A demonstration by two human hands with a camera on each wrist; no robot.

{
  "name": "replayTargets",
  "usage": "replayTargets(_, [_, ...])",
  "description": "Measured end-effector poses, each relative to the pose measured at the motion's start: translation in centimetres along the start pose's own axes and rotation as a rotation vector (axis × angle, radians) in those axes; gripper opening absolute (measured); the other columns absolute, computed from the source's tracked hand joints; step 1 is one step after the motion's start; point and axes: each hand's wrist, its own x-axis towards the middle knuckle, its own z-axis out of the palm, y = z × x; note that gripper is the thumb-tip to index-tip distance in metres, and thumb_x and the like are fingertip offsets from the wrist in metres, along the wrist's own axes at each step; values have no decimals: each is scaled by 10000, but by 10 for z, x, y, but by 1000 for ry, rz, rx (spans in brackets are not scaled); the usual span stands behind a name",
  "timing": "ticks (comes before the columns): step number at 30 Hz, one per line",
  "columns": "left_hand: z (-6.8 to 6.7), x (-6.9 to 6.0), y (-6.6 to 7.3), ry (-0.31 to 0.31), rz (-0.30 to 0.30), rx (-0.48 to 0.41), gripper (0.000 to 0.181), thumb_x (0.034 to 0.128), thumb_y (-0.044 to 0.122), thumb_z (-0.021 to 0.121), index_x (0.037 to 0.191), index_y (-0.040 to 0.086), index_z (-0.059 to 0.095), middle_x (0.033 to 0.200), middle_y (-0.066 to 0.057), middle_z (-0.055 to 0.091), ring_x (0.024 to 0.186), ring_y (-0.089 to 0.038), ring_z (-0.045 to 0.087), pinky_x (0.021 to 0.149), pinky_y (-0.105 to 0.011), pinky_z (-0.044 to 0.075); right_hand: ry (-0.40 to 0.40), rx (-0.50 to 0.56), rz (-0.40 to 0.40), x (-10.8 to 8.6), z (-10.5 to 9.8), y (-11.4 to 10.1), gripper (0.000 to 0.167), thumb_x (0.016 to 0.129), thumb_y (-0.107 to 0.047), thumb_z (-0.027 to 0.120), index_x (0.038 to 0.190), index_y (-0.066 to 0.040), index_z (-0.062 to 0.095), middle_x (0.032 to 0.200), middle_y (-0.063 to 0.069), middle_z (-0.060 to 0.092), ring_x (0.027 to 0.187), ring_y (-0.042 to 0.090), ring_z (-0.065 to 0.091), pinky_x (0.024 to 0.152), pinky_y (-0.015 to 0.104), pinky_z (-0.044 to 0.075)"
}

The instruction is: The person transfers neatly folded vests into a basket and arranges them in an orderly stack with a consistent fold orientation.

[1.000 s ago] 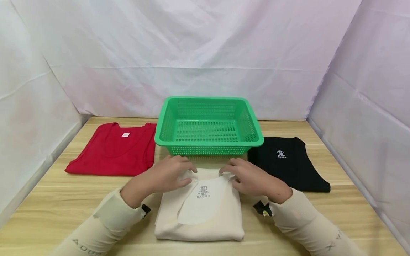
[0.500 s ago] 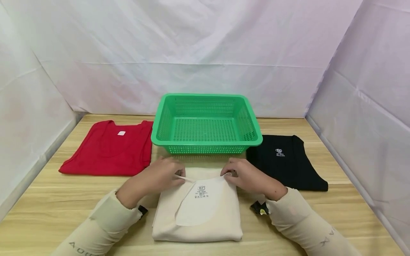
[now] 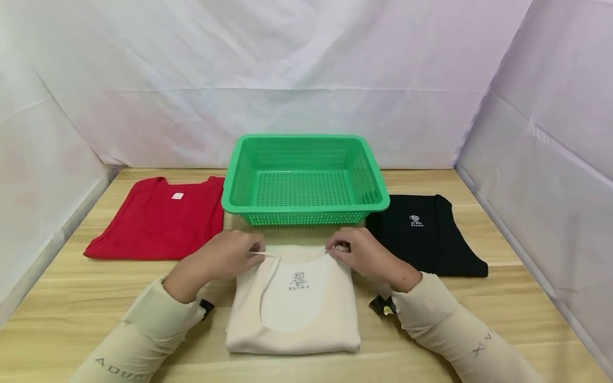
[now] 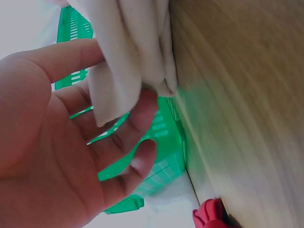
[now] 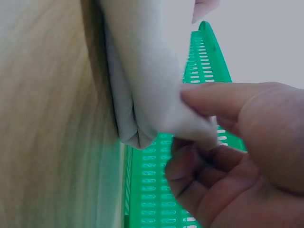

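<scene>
Cream shirt (image 3: 293,303): folded on the bench (image 3: 498,314), just on the near side of the green basket (image 3: 306,208), dark print showing inside the neckline.
Left hand (image 3: 225,259): narrow grip, pinching the shirt's left corner towards the basket.
Right hand (image 3: 367,256): likewise pinching the right corner towards the basket.
Red garment (image 3: 163,223): folded, left of the basket, white label showing.
Black garment (image 3: 426,242): folded, right of the basket.
White cloth (image 3: 287,58): hanging behind the basket.

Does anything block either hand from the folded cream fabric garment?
Nothing visible: the left hand and right hand each pinch the cream garment near its far edge. The green rectangular plastic basket stands beyond it.
</scene>
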Motion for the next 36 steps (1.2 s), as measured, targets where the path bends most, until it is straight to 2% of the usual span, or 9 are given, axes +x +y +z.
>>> replayTargets(4, [-6,1,-1,-42,-45,-8,74,919,234,715,934,196,654,789,73,616,706,-115,554,652,-259,498,-63,-8,14,1,-4,2,84,945,-132,688,1006,-162,738,941,-44,674,827,80,569,726,223,517])
replayTargets(7, [-10,2,-1,-54,-63,-11,102,921,242,704,987,184,653,827,51,630,726,-130,566,663,-271,517,-122,-23,9,2,-9,3,142,950,-153,669,1087,-152,706,979,-34,645,830,75,555,747,229,506])
replayTargets(13, [-12,3,0,-56,-46,-2,377,882,329,722,1220,195,620,1110,-25,642,906,-172,600,811,-402,557,-224,-85,10,1,-19,2,411,876,-101,599,1287,-117,609,955,3,537,816,113,482,724,253,440])
replayTargets(18, [-10,0,-1,-103,-59,-8,628,836,394,756,1399,194,560,1337,-92,557,1050,-236,601,885,-487,550,-256,-115,55,-2,-19,4,537,884,-214,651,1396,-90,548,1081,58,544,930,151,496,792,299,443])
replayTargets(23, [-7,-3,-2,-142,-73,-44,723,824,410,773,1453,159,518,1425,-103,509,1158,-269,569,949,-497,532,-274,-99,93,-3,-17,6,602,891,-302,698,1411,-42,539,1175,100,574,946,165,514,825,305,466])
replayTargets(27, [-3,-3,-2,-147,-89,-64,723,802,420,797,1417,134,547,1347,-94,549,1099,-242,578,934,-463,539,-267,-67,87,-3,-14,8,513,878,-280,729,1302,-26,593,1083,76,625,852,131,544,760,267,484])
replayTargets(30, [-1,-3,-3,-141,-86,-71,667,785,418,814,1334,116,586,1218,-67,592,1005,-206,583,872,-416,550,-254,-20,89,-3,-12,8,425,866,-247,756,1208,-51,597,1028,49,627,829,104,569,736,246,495])
replayTargets(36, [3,-1,-3,-133,-46,-128,511,786,354,832,1164,130,573,1038,-1,598,905,-160,570,782,-327,526,-266,37,76,-6,-7,5,281,891,-201,754,1060,-124,543,898,-22,608,780,96,540,711,226,467])
